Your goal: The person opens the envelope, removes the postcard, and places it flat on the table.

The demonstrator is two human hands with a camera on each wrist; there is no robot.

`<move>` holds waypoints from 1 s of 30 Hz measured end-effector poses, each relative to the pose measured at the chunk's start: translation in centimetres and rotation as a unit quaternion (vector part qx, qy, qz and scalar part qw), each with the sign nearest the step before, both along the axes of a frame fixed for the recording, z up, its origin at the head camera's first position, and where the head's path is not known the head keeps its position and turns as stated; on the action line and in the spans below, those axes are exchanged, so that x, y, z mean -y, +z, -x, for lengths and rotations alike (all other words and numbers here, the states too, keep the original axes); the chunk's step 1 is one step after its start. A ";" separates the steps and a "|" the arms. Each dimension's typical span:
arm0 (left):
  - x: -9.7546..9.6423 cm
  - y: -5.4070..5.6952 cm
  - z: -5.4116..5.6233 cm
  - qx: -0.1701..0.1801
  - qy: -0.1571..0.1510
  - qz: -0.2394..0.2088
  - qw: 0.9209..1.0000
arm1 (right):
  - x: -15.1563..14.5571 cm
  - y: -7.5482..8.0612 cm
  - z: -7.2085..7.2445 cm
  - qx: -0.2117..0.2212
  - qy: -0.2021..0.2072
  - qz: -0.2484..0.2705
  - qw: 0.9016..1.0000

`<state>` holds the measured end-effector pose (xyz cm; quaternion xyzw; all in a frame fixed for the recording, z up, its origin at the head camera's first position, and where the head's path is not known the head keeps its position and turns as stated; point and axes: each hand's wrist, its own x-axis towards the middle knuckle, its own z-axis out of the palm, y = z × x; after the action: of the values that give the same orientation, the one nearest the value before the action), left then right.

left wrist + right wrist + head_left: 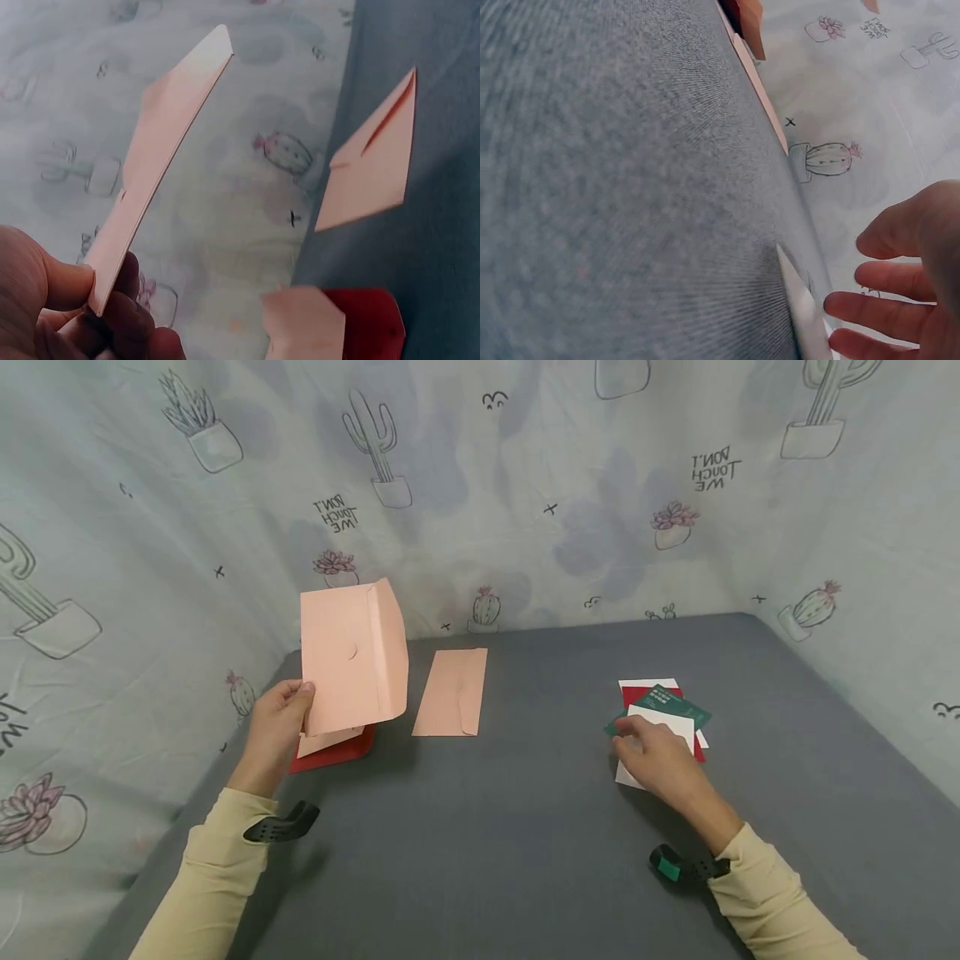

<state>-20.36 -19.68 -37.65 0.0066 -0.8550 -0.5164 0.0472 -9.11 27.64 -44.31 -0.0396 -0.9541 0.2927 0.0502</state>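
Between thumb and fingers my left hand (276,727) pinches the lower left edge of a pink envelope (341,664), raised upright with its flap folded out to the right. In the left wrist view this envelope (161,157) appears nearly edge-on. My right hand (663,760) hovers at a small pile of cards, its fingers loosely bent over a white card (681,725). From the right wrist, thumb and fingers (881,311) look spread apart, with fingertips right by the white card's edge. Beneath that card lie a green card (671,702) and a red card (632,695).
A second pink envelope (452,693) lies flat at the back middle of the grey table (510,843). Below the raised envelope, another pink envelope (324,742) rests on a red item (341,754). A cactus-print curtain (525,560) borders the table's back and sides.
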 end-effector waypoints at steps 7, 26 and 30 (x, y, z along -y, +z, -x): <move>1.7 -1.0 0.3 0.028 0.023 0.040 0.999 | -0.1 -0.3 -0.1 -0.015 0.001 -0.024 1.000; 6.2 -5.3 1.7 0.093 0.042 0.100 0.990 | 0.0 -0.1 -0.1 -0.038 0.013 -0.056 0.998; 6.8 -6.2 1.7 0.102 0.040 0.118 0.987 | 0.0 -0.2 -0.1 -0.044 0.016 -0.056 0.997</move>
<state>-22.09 -26.52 -43.87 0.0877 -0.9094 -0.4062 -0.0193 -9.03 27.62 -44.47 -0.0083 -0.9663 0.2411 0.0900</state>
